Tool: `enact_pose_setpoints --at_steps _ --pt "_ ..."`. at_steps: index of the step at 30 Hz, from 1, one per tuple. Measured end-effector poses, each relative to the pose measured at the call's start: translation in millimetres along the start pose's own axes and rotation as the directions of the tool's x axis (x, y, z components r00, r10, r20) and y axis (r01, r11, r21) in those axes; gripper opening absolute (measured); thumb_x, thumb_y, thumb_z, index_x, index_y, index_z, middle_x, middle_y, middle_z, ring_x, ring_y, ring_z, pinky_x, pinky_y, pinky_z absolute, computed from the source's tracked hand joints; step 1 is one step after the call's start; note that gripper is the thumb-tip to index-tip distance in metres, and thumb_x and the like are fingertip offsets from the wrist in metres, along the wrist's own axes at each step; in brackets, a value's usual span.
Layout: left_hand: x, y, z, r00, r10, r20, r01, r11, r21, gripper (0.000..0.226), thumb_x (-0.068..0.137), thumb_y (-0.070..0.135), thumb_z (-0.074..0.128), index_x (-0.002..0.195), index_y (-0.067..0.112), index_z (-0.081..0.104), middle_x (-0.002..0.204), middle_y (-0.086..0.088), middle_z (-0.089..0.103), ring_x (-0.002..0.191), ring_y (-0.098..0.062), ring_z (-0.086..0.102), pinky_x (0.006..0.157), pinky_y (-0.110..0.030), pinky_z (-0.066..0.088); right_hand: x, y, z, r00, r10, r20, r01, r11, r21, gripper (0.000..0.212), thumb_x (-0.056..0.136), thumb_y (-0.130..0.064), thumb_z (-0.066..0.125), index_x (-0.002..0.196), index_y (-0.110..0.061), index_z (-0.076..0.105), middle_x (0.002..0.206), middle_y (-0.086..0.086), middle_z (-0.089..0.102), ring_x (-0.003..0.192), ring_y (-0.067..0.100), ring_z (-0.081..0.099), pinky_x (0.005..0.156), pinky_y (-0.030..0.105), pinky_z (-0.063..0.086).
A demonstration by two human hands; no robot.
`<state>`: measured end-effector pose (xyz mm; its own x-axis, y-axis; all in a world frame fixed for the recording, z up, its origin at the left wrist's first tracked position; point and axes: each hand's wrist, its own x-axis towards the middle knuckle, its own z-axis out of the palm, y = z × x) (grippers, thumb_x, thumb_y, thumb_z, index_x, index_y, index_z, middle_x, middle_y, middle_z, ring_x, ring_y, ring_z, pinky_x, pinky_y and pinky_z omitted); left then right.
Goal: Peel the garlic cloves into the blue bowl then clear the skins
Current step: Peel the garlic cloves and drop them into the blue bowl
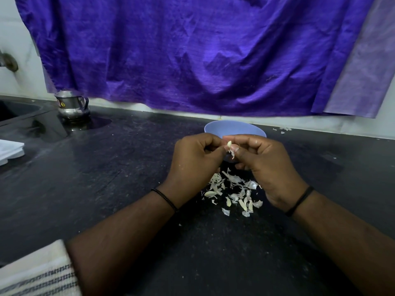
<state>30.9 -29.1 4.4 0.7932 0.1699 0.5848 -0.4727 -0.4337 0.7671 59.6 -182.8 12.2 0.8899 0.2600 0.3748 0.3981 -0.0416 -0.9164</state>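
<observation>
A small garlic clove (pixel 229 143) is pinched between the fingertips of both my hands, with a strip of skin (pixel 232 153) hanging from it. My left hand (pixel 193 162) and my right hand (pixel 268 167) meet just in front of the blue bowl (pixel 233 128), which they partly hide; what lies inside it cannot be seen. Below my hands, a pile of garlic skins (pixel 233 192) lies on the black counter (pixel 119 167), with a few unpeeled cloves (pixel 210 193) among them.
A steel pot (pixel 71 106) stands at the back left beside a sink (pixel 15 112). A purple cloth (pixel 192 52) hangs along the back wall. A white board (pixel 9 150) is at the left edge, a striped towel (pixel 36 272) lies bottom left, and stray skins (pixel 284 129) sit behind the bowl.
</observation>
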Motion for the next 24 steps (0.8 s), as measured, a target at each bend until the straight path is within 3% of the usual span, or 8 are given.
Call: enact_pose_setpoints --at_steps 7,13,18,24 --pt "0.6 0.0 -2.2 0.999 -0.047 0.022 0.048 0.998 -0.051 0.010 0.092 0.011 0.068 0.084 0.009 0.074 0.053 0.008 0.064 0.043 -0.008 0.058 0.044 -0.021 0.047 1.2 -1.4 0.0 1.000 -0.019 -0.009 0.019 1.000 -0.012 0.011 0.089 -0.008 0.070 0.094 -0.017 0.075 0.084 0.007 0.076 0.068 0.009 0.063 0.062 0.020 0.052" --pt "3.4 1.0 -0.8 0.990 -0.136 0.032 0.139 0.971 -0.193 0.009 0.090 0.004 0.067 0.083 0.002 0.072 0.057 -0.016 0.064 0.040 -0.015 0.055 0.040 -0.025 0.045 2.3 -2.8 -1.1 0.999 -0.035 -0.033 0.034 0.999 -0.018 0.006 0.087 -0.008 0.072 0.088 -0.014 0.074 0.076 0.000 0.075 0.066 0.008 0.064 0.060 0.020 0.052" --pt "3.8 0.4 -1.4 0.987 -0.155 0.035 0.159 0.962 -0.221 0.007 0.090 0.003 0.067 0.084 0.003 0.071 0.056 -0.012 0.064 0.041 -0.015 0.056 0.041 -0.026 0.046 2.9 -2.6 -3.0 0.998 -0.062 -0.031 0.059 0.994 -0.092 0.008 0.087 -0.008 0.072 0.086 -0.015 0.075 0.078 0.007 0.075 0.066 0.011 0.063 0.060 0.021 0.051" --pt "3.6 3.5 -1.7 0.977 -0.199 0.073 0.211 0.938 -0.276 0.007 0.089 0.000 0.067 0.086 -0.005 0.070 0.072 -0.027 0.068 0.040 -0.015 0.054 0.039 -0.024 0.044 2.6 -3.0 -3.9 0.996 -0.089 -0.025 0.084 0.983 -0.165 0.013 0.086 -0.010 0.074 0.080 -0.021 0.075 0.069 0.004 0.073 0.062 0.011 0.060 0.060 0.023 0.050"
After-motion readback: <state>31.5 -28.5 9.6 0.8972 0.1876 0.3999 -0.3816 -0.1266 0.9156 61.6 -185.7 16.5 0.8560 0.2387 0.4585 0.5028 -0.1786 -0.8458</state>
